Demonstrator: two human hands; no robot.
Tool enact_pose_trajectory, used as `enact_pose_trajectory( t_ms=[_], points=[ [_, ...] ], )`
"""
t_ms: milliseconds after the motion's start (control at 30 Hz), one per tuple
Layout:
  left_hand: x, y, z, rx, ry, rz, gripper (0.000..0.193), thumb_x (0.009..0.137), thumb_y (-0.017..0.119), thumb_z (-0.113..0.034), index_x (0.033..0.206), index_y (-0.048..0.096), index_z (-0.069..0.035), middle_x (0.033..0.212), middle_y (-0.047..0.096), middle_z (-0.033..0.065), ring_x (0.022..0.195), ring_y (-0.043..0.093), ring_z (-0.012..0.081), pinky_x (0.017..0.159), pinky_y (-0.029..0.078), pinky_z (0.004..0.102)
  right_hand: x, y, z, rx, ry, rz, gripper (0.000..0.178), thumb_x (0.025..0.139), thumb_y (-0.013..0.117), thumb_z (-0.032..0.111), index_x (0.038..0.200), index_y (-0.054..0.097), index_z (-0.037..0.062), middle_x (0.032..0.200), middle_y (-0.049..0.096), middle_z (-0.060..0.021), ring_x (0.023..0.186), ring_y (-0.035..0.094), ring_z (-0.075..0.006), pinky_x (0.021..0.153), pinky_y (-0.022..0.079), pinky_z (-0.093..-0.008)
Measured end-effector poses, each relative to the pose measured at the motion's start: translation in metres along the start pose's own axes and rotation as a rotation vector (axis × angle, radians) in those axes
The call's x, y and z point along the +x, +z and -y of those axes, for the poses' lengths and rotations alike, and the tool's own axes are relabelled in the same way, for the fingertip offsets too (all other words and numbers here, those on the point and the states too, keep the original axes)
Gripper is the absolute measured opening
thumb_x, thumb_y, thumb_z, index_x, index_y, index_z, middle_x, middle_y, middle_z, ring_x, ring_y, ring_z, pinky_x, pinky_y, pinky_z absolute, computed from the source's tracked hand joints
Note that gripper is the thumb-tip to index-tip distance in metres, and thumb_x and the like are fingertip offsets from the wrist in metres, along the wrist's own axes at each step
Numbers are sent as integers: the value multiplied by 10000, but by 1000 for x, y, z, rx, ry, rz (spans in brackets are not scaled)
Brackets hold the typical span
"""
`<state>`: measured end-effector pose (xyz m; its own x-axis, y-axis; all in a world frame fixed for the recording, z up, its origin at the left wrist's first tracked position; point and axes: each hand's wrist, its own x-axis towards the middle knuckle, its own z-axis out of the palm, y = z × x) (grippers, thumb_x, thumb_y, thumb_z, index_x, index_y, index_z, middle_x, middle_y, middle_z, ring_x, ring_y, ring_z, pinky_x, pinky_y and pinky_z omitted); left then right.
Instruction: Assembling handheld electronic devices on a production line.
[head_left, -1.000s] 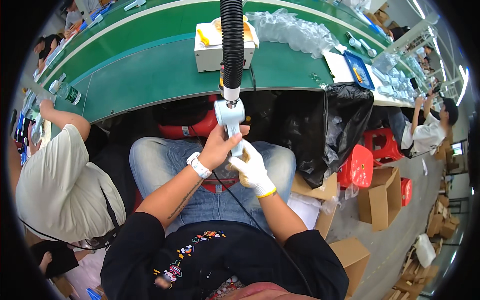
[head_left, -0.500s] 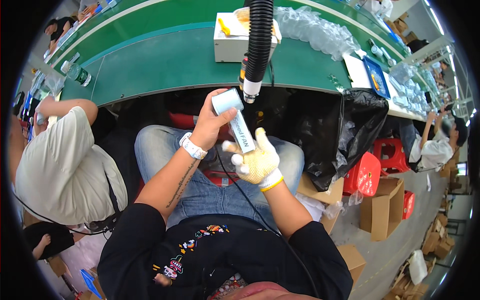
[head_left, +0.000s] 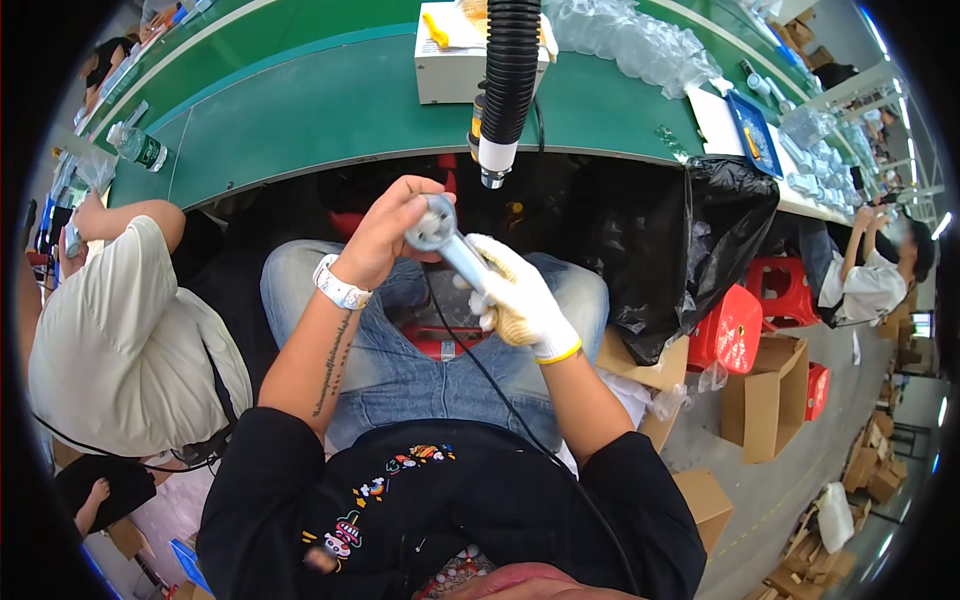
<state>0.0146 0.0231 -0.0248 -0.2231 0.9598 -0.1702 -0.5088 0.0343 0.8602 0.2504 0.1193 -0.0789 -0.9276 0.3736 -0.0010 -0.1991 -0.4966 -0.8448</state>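
Note:
Over my lap is a light blue handheld fan (head_left: 464, 256), its round head at the upper left and its handle slanting down to the right. The round, open end of its head now shows, with dark gaps inside. My bare left hand (head_left: 388, 236), with a white watch on the wrist, grips the head. My right hand (head_left: 522, 303), in a white and yellowish knit glove, is closed round the lower handle and hides its end. A black ribbed hose with a white and metal tip (head_left: 495, 160) hangs just above and to the right of the fan.
Beyond my knees runs a green workbench (head_left: 300, 120) with a white box (head_left: 455, 78), clear plastic bags (head_left: 640, 50) and a bottle (head_left: 138, 148). To the right are a blue tray (head_left: 752, 135), a black bag (head_left: 650, 250), red stools (head_left: 727, 328) and cartons (head_left: 762, 398). A person (head_left: 140, 320) sits close on my left.
The fan has been turned over, so its round open end shows instead of the printed handle side. My gloved right hand has gone from loosely spread fingers to closing round the handle.

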Motion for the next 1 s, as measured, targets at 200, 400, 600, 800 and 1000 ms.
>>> enact_pose_trajectory(
  t_ms=[200, 400, 600, 800, 1000],
  points=[
    [-8, -1, -9, 378, -63, 3, 516, 939, 719, -388, 1294, 588, -37, 1193, 720, 115, 1069, 706, 231, 935, 569, 385, 5, 21, 27, -1258, -388, -216, 775, 824, 804, 190, 1495, 486, -31, 1216, 718, -206, 1006, 734, -333, 924, 570, -403],
    [-48, 21, -5, 875, 376, 331, 309, 758, 790, -189, 1008, 690, -38, 1014, 760, 118, 892, 751, 265, 835, 594, 364, -13, 22, 63, -977, 34, 119, 616, 777, 800, 228, 1336, 640, 26, 1057, 737, -211, 941, 735, -367, 852, 573, -417],
    [-94, 40, 49, 923, 715, 456, 308, 669, 797, -131, 959, 725, -54, 957, 743, 101, 853, 747, 313, 738, 626, 385, -60, 50, 20, -1149, 250, 205, 327, 779, 767, 281, 1042, 729, 89, 887, 728, -186, 831, 712, -404, 750, 566, -457],
    [-84, 35, 70, 860, 687, 371, 279, 692, 781, -145, 933, 705, -25, 993, 746, 153, 895, 757, 320, 793, 622, 403, -41, 32, 29, -1258, 315, 263, 354, 787, 772, 288, 1076, 717, 93, 890, 725, -184, 830, 707, -406, 756, 568, -466],
    [-65, -14, 66, 432, 151, -14, 319, 857, 710, -267, 1071, 694, -31, 1000, 750, 128, 968, 737, 274, 851, 588, 360, -10, 9, 39, -489, 159, -18, 509, 880, 770, 289, 1316, 644, 59, 1132, 731, -160, 943, 742, -267, 867, 583, -419]
  ],
)
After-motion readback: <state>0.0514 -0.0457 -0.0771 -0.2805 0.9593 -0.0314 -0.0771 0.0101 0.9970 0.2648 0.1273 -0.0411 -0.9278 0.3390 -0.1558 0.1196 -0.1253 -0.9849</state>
